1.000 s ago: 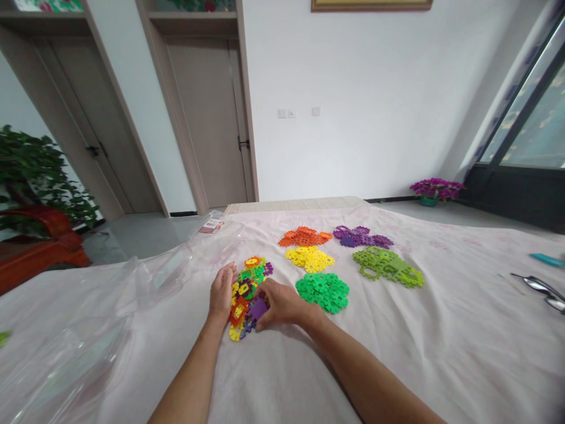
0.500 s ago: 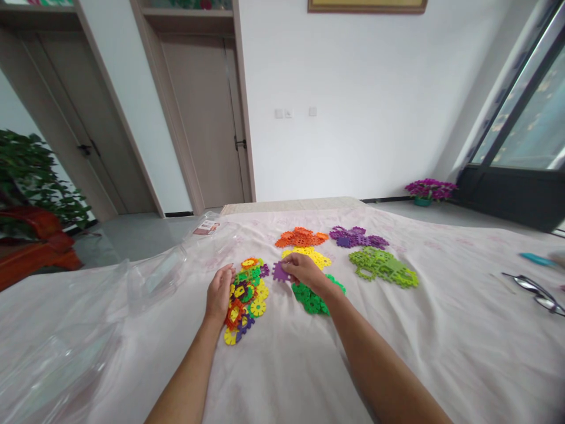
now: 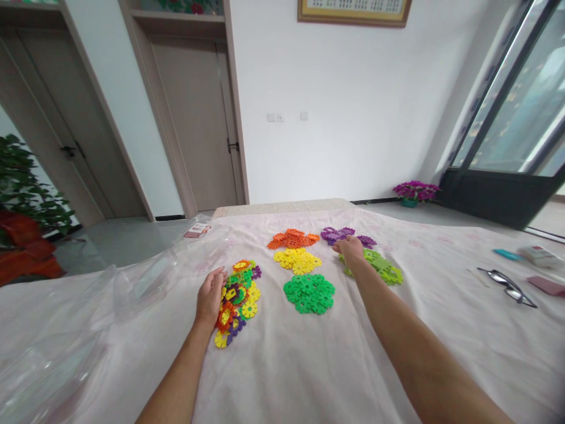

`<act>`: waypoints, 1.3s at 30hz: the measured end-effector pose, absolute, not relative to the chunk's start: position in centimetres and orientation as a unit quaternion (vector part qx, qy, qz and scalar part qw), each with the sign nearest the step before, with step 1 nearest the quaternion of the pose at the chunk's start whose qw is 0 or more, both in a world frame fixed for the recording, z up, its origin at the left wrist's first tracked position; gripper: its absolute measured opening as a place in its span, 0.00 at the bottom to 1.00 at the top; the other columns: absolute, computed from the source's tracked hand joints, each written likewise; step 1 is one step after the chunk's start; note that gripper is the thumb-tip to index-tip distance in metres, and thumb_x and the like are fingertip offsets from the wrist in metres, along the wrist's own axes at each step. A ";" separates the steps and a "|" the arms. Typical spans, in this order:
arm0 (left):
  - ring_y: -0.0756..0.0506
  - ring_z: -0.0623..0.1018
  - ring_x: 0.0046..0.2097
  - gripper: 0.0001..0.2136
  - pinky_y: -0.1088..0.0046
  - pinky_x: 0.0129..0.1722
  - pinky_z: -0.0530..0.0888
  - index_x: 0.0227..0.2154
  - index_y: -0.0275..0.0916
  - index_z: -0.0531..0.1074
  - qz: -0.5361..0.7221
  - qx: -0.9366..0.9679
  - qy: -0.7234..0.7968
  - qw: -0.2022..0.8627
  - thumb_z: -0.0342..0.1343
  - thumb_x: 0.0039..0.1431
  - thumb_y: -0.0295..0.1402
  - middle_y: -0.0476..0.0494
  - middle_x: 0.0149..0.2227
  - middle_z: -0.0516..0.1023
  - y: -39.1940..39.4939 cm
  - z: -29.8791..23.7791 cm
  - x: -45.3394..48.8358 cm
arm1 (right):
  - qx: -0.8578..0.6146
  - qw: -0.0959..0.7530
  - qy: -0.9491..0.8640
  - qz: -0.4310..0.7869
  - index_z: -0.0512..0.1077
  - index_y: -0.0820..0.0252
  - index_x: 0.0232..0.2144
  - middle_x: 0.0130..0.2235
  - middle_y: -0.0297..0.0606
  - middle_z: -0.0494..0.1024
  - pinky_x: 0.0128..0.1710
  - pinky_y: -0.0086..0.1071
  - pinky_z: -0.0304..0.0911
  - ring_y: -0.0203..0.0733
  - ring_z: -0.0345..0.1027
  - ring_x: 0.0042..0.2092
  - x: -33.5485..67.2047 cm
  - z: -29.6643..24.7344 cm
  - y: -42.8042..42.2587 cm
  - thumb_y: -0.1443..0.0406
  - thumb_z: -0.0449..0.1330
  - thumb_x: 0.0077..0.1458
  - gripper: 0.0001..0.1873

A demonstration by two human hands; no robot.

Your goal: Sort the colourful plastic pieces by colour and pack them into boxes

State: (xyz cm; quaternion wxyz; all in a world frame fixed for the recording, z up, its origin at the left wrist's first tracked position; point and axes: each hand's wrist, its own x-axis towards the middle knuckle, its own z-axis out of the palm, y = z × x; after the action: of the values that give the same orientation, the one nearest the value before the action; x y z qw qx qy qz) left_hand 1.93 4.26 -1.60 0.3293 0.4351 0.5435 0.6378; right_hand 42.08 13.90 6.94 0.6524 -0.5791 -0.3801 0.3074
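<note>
I have the left hand (image 3: 210, 296) loosely curved, gripping nothing, along the left edge of the mixed pile (image 3: 238, 294) on the cloth (image 3: 282, 371). I see the right hand (image 3: 350, 248) at the near side of the purple pile (image 3: 331, 235), partly hiding the lime pile (image 3: 383, 268), but cannot tell whether it is clamped on anything.

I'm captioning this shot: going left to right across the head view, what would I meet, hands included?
Nearest clear packaging → left hand → mixed-colour pile → green pile → right hand → glasses.
</note>
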 end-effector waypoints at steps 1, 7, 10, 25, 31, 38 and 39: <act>0.41 0.77 0.50 0.21 0.59 0.54 0.70 0.48 0.39 0.72 0.638 0.435 0.543 0.329 0.53 0.59 0.48 0.38 0.46 0.79 4.3 -1.6 1.9 | -0.582 0.650 -0.380 0.307 0.71 0.64 0.31 0.25 0.34 0.72 0.23 0.27 0.70 0.36 0.70 0.26 42.2 6.4 13.6 0.72 0.62 0.39 0.11; 0.41 0.78 0.48 0.23 0.60 0.53 0.71 0.48 0.38 0.72 0.649 0.431 0.534 0.328 0.53 0.58 0.49 0.37 0.44 0.79 4.5 -1.8 1.8 | -0.575 0.566 -0.511 0.297 0.74 0.64 0.39 0.38 0.40 0.77 0.27 0.27 0.69 0.36 0.73 0.31 38.1 4.5 11.2 0.72 0.55 0.46 0.16; 0.42 0.79 0.47 0.23 0.60 0.52 0.72 0.48 0.37 0.73 0.653 0.427 0.529 0.333 0.53 0.58 0.50 0.38 0.44 0.80 4.5 -1.8 1.8 | -0.538 0.475 -0.655 0.238 0.75 0.61 0.39 0.37 0.37 0.79 0.34 0.30 0.69 0.36 0.73 0.33 33.7 4.4 8.8 0.72 0.54 0.49 0.15; 0.43 0.79 0.45 0.24 0.61 0.51 0.72 0.49 0.37 0.72 0.656 0.428 0.523 0.335 0.54 0.57 0.49 0.39 0.42 0.80 4.1 -0.9 2.2 | -0.383 0.202 -0.895 0.110 0.72 0.50 0.53 0.53 0.41 0.72 0.49 0.36 0.61 0.48 0.63 0.51 24.0 2.9 1.0 0.49 0.64 0.52 0.27; 0.42 0.79 0.46 0.23 0.61 0.51 0.72 0.48 0.36 0.72 0.659 0.421 0.522 0.341 0.54 0.57 0.48 0.38 0.43 0.80 4.0 -0.8 2.1 | -0.364 0.216 -0.901 0.091 0.75 0.54 0.45 0.48 0.40 0.75 0.48 0.34 0.59 0.44 0.65 0.48 23.8 2.3 0.7 0.56 0.59 0.60 0.14; 0.43 0.79 0.47 0.23 0.61 0.51 0.73 0.48 0.37 0.73 0.666 0.414 0.515 0.347 0.54 0.57 0.49 0.37 0.43 0.80 4.2 -1.4 1.7 | -0.357 0.224 -0.904 0.073 0.74 0.56 0.37 0.39 0.39 0.76 0.42 0.31 0.57 0.40 0.66 0.40 24.2 2.4 0.9 0.59 0.49 0.67 0.16; 0.43 0.79 0.47 0.23 0.61 0.51 0.73 0.47 0.37 0.73 0.664 0.415 0.517 0.346 0.54 0.57 0.49 0.37 0.43 0.80 4.2 -1.4 1.6 | -0.369 0.229 -0.898 0.068 0.74 0.56 0.36 0.38 0.39 0.76 0.41 0.30 0.57 0.39 0.67 0.40 24.3 2.4 0.9 0.60 0.48 0.67 0.16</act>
State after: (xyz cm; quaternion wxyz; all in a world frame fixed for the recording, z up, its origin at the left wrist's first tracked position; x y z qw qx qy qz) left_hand 1.62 4.18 -1.44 0.3456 0.4154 0.5173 0.6636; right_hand 24.35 0.91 2.40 0.2290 -0.3685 -0.8984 0.0684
